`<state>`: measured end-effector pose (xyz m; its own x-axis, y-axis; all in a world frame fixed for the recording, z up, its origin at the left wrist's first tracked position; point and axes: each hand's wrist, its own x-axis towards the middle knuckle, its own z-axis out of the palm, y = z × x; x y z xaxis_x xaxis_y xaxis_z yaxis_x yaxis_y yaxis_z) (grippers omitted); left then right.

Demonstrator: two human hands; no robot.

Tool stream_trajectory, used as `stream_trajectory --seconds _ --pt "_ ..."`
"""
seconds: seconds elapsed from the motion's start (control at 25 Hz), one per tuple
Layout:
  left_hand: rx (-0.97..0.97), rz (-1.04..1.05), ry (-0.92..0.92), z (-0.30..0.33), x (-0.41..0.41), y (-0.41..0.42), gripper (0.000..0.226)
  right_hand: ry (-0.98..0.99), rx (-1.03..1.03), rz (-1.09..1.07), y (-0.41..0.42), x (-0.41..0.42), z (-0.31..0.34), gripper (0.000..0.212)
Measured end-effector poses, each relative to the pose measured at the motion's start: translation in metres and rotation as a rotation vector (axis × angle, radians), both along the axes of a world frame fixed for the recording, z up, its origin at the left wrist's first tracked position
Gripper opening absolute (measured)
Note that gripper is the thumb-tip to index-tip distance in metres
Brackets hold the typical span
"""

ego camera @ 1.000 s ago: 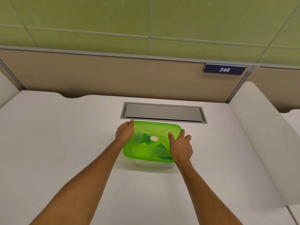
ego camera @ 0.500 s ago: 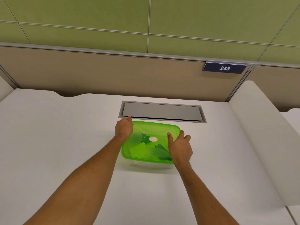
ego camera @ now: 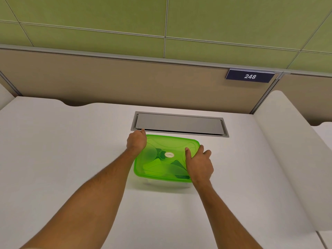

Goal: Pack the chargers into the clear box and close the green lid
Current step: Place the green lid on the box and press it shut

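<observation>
The green lid [ego camera: 166, 150] lies flat on top of the clear box [ego camera: 161, 184], in the middle of the white desk. Only a thin strip of the box's clear wall shows below the lid's near edge. Dark and pale shapes of the chargers [ego camera: 177, 164] show faintly through the translucent lid. My left hand [ego camera: 136, 141] grips the lid's far left corner, fingers curled over the edge. My right hand [ego camera: 199, 164] rests on the lid's right side, thumb on top and fingers over the rim.
A grey metal cable hatch [ego camera: 179, 124] is set into the desk just behind the box. A beige partition with a sign reading 248 [ego camera: 250, 76] stands at the back. A white curved divider [ego camera: 287, 150] rises on the right.
The view has shifted slightly. Both hands stay on the lid in about the same places; the left hand sits a little further onto the far left corner.
</observation>
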<state>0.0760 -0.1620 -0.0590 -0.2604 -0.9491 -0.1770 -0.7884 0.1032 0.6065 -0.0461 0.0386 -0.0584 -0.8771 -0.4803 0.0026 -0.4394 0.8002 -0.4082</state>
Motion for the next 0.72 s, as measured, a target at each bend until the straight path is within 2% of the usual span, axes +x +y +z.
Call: stream_trajectory --seconds 0.36,0.56,0.72 --pt "-0.041 -0.13 -0.214 0.017 -0.018 -0.008 0.043 -0.027 0.025 -0.014 -0.002 -0.001 -0.001 0.068" --pt "0.012 -0.001 -0.093 0.003 -0.02 -0.008 0.043 -0.012 0.014 -0.005 -0.001 -0.001 -0.001 0.069" --pt "0.048 0.017 -0.004 0.0 -0.017 -0.015 0.038 -0.016 0.004 -0.009 -0.001 -0.001 -0.002 0.068"
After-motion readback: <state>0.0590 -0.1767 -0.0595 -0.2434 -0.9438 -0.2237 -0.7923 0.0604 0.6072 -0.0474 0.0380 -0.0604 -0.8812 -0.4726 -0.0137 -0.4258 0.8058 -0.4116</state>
